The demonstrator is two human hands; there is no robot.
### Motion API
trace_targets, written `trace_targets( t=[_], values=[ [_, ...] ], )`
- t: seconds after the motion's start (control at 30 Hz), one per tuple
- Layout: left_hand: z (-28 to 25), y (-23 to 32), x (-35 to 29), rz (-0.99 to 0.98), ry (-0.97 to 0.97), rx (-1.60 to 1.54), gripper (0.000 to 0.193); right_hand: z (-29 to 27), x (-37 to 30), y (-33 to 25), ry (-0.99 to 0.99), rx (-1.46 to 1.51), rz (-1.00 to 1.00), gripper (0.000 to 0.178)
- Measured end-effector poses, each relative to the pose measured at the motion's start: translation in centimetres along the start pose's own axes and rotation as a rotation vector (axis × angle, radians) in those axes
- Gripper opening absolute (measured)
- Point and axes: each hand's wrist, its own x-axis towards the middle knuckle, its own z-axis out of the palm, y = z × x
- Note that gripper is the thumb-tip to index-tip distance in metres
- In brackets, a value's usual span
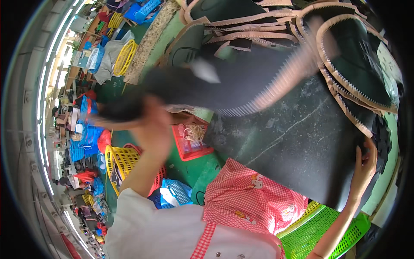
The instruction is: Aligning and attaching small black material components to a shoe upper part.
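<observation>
Workshop clutter fills the left of our head view: lit strip lamps (58, 34) along the ceiling, a yellow basket (123, 162) below, and a red tray (196, 156) of pale loops beside the dark, scuffed counter (284, 138) at which we work. Our left hand (151, 125) is raised and appears clamped on one end of a long dark piece (246, 80), which hangs in the air over the counter's far side, its tan stitched trim (282, 82) curving toward the stack of trimmed pieces (358, 56). Both hand and piece are blurred, so we cannot tell exactly how the fingers sit. Our right hand (366, 164) is well apart from the left, low at the counter's right edge, fingers loosely bent near a trim tip; whether it grips anything, we cannot tell.

To handle this well, we would judge a firm hold on the dark body better than one on the trim, so the stitching takes no strain. Such a long, seemingly floppy piece may swing at its far end; we should slow it there, lest it catch the stack. Steadying the neighbouring layers with our right hand could stop them sliding.
</observation>
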Motion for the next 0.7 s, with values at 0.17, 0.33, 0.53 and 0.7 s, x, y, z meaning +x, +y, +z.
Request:
trace_targets(
  t=[0.17,0.33,0.53,0.7],
  values=[
    [-1.5,1.4,5.4,0.173,0.572,0.84,0.029,0.3,0.7,-0.8,-0.033,0.083,0.031,0.027],
    [-0.7,-8.4,4.2,-0.099,-0.101,0.74,0.055,-0.5,0.6,-0.3,-0.028,0.262,0.089,0.007],
    [5.1,-2.3,11.3,0.037,-0.063,0.597,0.063,-2.2,-1.9,0.1,-0.029,0.543,0.238,0.006],
    [21.9,1.5,18.5,0.505,-0.262,0.301,0.088,-1.3,-2.9,-2.7,-0.079,0.554,0.206,0.009]
  ],
)
